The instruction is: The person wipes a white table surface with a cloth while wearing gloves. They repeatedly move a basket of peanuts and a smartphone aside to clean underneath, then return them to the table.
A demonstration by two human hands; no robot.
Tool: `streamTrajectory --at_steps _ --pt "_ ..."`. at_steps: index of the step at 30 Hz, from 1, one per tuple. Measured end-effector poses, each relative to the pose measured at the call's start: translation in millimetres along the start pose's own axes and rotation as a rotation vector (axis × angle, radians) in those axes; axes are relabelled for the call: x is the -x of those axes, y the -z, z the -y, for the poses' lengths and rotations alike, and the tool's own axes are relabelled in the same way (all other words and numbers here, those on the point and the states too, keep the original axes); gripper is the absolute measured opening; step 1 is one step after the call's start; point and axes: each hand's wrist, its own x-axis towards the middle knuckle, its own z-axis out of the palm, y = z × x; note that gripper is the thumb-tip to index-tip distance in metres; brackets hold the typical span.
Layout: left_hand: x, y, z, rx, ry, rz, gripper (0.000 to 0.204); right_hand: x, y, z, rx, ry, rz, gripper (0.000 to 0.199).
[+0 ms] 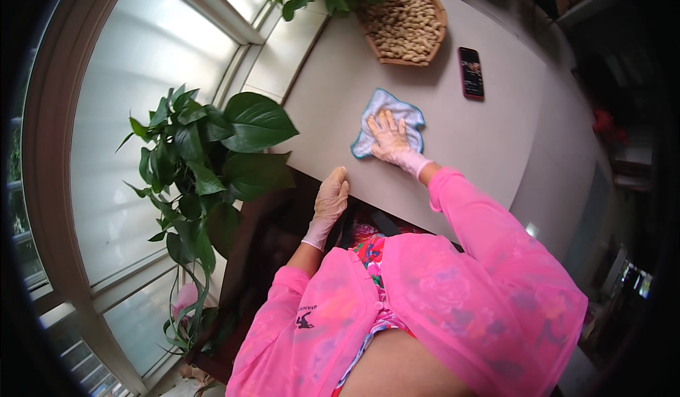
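"Support, please?"

"From my remote post I record one pale, smooth surface (467,145)."

"Items directly on it?"

"I note a rumpled pale cloth (382,101), blue-green at its edges; beyond it, a brown basket (402,62) of peanuts (404,25); right of the basket, near it, a phone (472,73), screen up."

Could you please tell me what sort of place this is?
Probably a room in a home: a leafy plant by the window, and a basket of peanuts and a phone on the pale table.
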Motion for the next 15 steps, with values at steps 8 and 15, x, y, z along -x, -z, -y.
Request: streamTrajectory --at_steps 8,15 --pt "46.1 41.7 -10.4 -0.054 0.137 -0.170 0.036 -127.6 -0.4 121.6 0.113 0.403 0.057 0.071" --pt "53.6 50.2 -20.6 -0.163 0.198 -0.149 0.033 -70.9 -106.0 148.7 0.210 1.037 -0.197 0.058"
